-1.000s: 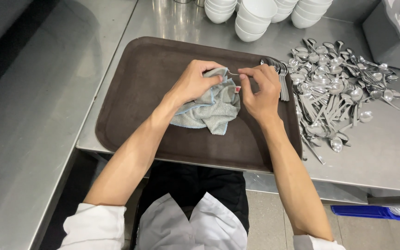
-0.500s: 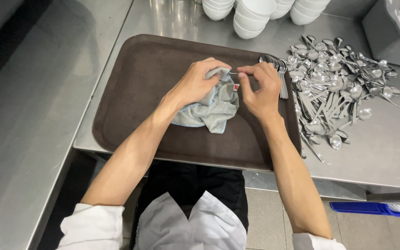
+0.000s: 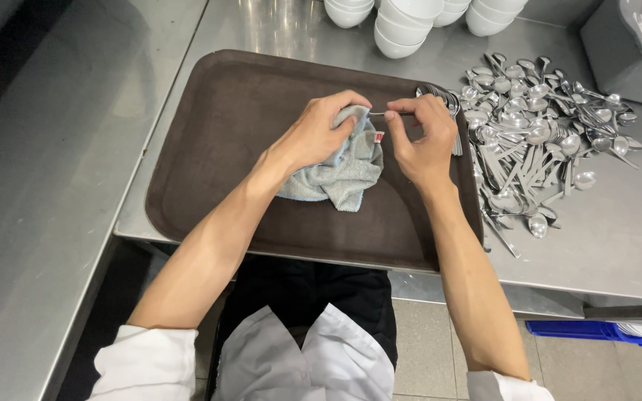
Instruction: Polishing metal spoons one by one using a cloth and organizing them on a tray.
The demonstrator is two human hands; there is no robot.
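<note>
Over a dark brown tray (image 3: 224, 134), my left hand (image 3: 321, 134) grips a light blue-grey cloth (image 3: 343, 174) bunched around one end of a metal spoon (image 3: 382, 113). My right hand (image 3: 421, 137) pinches the other end of that spoon, whose thin handle shows between the two hands. The cloth hangs down onto the tray. A small stack of spoons (image 3: 447, 100) lies on the tray's far right corner, just behind my right hand.
A large loose pile of metal spoons (image 3: 544, 141) covers the steel counter (image 3: 618, 230) right of the tray. White bowls (image 3: 403, 22) are stacked at the back. A grey bin (image 3: 626, 52) stands far right. A blue crate (image 3: 603, 330) sits below the counter edge.
The cloth has gathered more tightly under my left hand, and both hands have shifted slightly while working the spoon. The view has drifted a little.
</note>
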